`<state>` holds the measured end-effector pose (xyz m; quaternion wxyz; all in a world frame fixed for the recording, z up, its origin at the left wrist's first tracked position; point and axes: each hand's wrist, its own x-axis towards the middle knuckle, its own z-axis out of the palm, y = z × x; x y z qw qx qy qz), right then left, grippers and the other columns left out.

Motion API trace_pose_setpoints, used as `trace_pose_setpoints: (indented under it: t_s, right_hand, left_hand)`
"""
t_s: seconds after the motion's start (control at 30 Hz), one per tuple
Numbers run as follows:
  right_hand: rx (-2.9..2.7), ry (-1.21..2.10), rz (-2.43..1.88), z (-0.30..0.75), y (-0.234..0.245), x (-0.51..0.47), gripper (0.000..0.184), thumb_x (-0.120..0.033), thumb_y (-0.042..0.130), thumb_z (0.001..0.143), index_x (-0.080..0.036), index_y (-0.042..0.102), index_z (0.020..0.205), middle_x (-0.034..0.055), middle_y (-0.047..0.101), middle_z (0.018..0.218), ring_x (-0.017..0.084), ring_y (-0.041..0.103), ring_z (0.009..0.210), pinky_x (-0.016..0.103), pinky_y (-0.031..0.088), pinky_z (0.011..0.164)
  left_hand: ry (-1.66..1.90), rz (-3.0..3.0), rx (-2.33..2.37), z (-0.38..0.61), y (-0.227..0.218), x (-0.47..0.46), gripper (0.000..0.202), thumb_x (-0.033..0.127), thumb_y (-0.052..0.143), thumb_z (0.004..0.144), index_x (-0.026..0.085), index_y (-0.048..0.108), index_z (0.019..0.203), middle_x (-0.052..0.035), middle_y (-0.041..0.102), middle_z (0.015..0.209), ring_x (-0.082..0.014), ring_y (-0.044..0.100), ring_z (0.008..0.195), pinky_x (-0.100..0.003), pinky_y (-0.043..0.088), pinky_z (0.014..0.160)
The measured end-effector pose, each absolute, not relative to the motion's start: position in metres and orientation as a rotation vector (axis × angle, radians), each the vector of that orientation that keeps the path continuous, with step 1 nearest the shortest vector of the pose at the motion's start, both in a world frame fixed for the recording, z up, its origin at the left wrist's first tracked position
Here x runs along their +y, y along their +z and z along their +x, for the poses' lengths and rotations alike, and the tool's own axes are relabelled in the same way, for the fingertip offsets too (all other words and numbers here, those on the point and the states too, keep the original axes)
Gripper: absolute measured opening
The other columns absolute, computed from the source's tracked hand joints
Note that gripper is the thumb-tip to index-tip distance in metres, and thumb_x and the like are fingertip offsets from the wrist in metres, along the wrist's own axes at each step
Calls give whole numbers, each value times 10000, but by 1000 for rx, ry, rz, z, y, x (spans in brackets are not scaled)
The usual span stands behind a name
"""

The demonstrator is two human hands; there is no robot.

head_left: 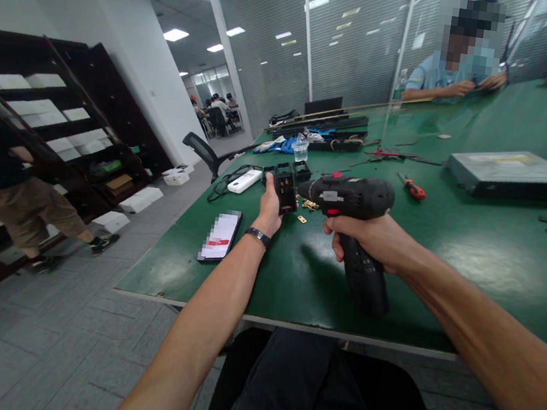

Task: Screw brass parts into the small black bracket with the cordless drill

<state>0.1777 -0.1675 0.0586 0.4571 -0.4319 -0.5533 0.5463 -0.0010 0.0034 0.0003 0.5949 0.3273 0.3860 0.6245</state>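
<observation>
Near the middle of the frame the right hand (374, 238) has its grip wrapped tight round the handle of a black cordless drill (352, 198), nose aimed left; the left hand (269, 208) has its grip pinched on a small black frame part (285, 190), held upright just above the green worktop (473, 258), with the drill's tip at or touching its right side; a dark band sits on that wrist. Small brass pieces (308, 205) lie on the worktop just under the drill's nose. The drill looks heavy and rigid, its weight low in the battery foot, so the handle seems the sound place to hold; the frame part looks light, stiff plastic, likely to twist under the bit, best gripped by its outer edges. A phone (220, 236) lies at lower left of the worktop; a red-handled tool (413, 187) to the right of centre; a grey flat case (514, 173) at right; another person (452, 74) sits at the far end, upper right.
</observation>
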Motion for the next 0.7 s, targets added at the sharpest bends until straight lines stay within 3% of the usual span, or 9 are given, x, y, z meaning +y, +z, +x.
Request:
trace_pose_setpoints:
  t_s: [0.7]
  right_hand:
    - [-1382,1316,-1036,177,57,-165,70,-206,658,687,-183,605,727,16,616,446,148,539,354,229,421,360]
  left_hand:
    - [1446,768,923,-2,-2,6,669,734,551,878,126,701,1112,-97,724,897,-206,720,821,-310,603,745]
